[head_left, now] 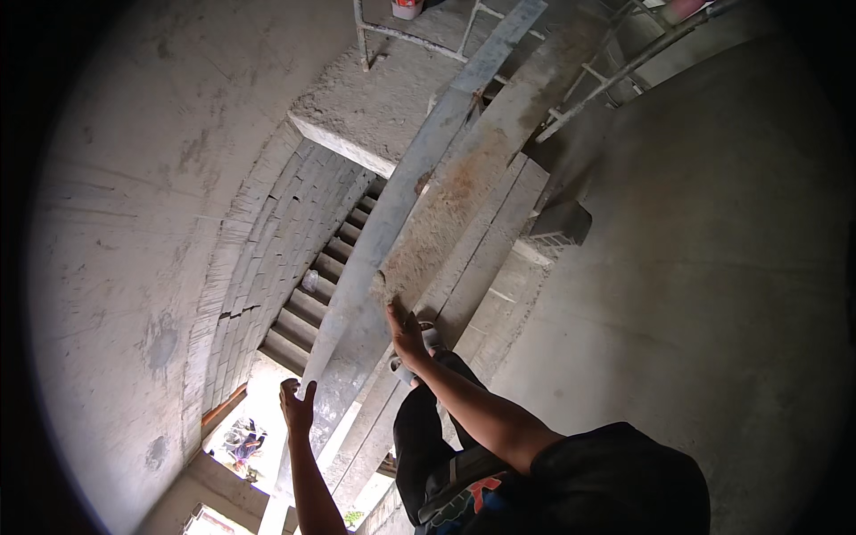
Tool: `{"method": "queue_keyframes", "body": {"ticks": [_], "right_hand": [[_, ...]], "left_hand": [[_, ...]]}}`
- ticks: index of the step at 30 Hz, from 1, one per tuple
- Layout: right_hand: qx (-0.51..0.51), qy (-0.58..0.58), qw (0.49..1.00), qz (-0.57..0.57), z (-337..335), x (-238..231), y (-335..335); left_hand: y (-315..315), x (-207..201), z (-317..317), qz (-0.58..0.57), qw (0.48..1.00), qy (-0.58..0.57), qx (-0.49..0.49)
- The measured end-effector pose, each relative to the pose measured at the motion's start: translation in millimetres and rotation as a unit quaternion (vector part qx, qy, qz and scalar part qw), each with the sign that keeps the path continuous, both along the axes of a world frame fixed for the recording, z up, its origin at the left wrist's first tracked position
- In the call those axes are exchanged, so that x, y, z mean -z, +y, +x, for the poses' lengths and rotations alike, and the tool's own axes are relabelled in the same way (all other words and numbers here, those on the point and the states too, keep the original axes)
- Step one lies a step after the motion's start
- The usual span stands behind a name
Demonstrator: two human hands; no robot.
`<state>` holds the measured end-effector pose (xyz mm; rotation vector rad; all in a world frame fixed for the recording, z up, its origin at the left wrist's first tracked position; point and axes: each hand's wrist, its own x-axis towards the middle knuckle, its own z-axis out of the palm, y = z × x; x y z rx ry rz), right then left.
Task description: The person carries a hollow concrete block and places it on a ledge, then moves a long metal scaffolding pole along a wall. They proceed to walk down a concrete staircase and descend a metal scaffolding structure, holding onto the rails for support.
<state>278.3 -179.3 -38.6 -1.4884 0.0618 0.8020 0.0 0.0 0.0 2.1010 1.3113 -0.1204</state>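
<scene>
My left hand (300, 412) is at the left edge of a long grey plank (357, 259), with its thumb and fingers apart. I see nothing between them; whether it touches the plank cannot be made out. My right hand (409, 342) reaches to the near end of a wide, dusty, rust-stained board (455, 201). Its fingers are stretched out and apart against or just beside that end. The board lies alongside the grey plank, both sloping up and away to the right. My feet, in grey shoes (430, 337), rest on pale planks (477, 254) underneath.
A stairwell with concrete steps (308, 308) drops away left of the planks. Past it stands a block wall (267, 241). A concrete landing (366, 98) with a scaffold frame (415, 40) and a bucket (407, 9) lies at the far end. A plastered wall (704, 285) rises on the right.
</scene>
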Motion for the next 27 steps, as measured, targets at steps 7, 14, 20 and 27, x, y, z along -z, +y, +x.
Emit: {"method": "queue_keyframes", "body": {"ticks": [7,14,20,27], "right_hand": [[-0.002,-0.007,1.000,-0.009,15.6,-0.3,-14.2],[-0.050,0.044,0.996,-0.052,20.6,-16.3,-21.5],[-0.085,0.041,0.996,0.004,24.9,-7.4,-16.0],[-0.091,-0.012,0.996,-0.009,155.7,-33.9,47.6]], "left_hand": [[-6.0,55.5,27.5,-0.178,0.980,0.054,0.072],[-23.9,62.7,36.3,-0.184,0.979,0.091,0.001],[-13.2,38.4,34.9,-0.162,0.986,0.035,-0.035],[31.7,37.6,135.8,-0.073,0.997,-0.003,-0.023]]}}
